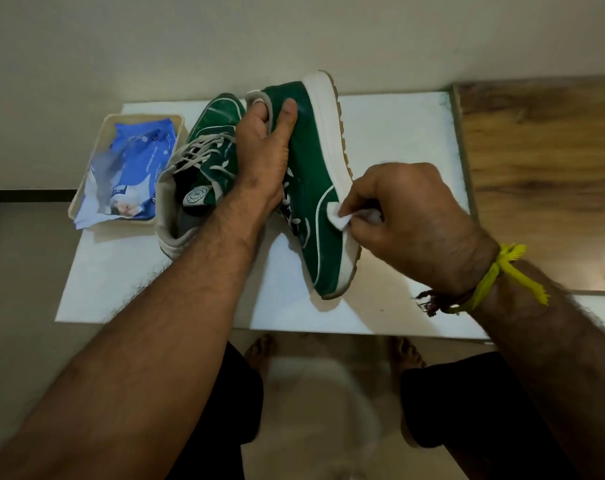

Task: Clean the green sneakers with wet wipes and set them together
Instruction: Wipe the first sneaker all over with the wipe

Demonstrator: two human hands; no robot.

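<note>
Bare forearms; yellow thread (495,275) around right wrist; dark shorts (467,403).

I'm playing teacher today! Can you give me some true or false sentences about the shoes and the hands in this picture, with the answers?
1. The right hand pinches a white wipe against the tilted sneaker. True.
2. The left hand lies flat on the table. False: it grips the tilted sneaker at its heel end.
3. The blue wipes pack sits in a cream tray. True.
4. Both sneakers are held up. False: the other sneaker rests on the white board.
</note>
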